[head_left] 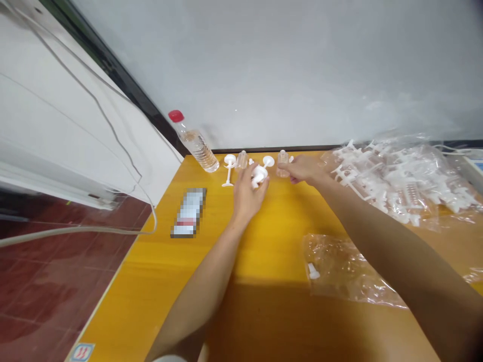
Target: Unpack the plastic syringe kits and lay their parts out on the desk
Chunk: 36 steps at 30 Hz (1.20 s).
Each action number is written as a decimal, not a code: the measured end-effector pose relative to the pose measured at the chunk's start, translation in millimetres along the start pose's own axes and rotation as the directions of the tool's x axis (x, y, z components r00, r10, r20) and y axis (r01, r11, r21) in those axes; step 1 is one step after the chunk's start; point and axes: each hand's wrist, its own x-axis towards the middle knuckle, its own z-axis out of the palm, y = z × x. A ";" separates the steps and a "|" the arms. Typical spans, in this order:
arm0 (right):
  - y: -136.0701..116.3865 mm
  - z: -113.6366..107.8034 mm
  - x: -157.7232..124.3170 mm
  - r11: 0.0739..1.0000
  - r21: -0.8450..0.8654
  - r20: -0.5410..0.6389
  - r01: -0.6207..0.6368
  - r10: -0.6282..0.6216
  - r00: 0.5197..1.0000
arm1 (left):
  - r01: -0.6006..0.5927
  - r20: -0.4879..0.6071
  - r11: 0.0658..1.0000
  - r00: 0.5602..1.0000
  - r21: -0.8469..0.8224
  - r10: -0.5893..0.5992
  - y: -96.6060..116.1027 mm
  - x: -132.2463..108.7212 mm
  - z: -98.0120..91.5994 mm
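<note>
Both my arms reach across a yellow table toward the wall. My left hand is closed around a small white plastic pump part. My right hand grips a small clear bottle standing near the back edge. A second small clear bottle stands just left of my left hand. White stemmed plastic parts, one at the left and one between my hands, stand close by.
A clear water bottle with a red cap leans at the back left. A blurred flat packet lies left of my arm. A crumpled plastic bag lies near the front. A bag heaped with white pump parts fills the right.
</note>
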 end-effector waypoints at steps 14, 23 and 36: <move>-3.1 9.2 18.1 0.940 -0.330 -0.005 0.088 -0.095 0.995 | -0.329 0.374 0.803 0.916 0.496 0.144 -12.1 57.0 43.7; 18.2 -16.3 22.0 0.936 -0.347 -0.173 0.055 -0.121 0.977 | -0.316 0.389 0.843 0.911 0.437 0.140 -6.5 48.7 28.8; 22.3 7.3 77.5 0.932 -0.302 -0.193 0.202 -0.267 0.944 | -0.324 0.404 0.861 0.901 0.391 0.156 3.7 51.1 41.9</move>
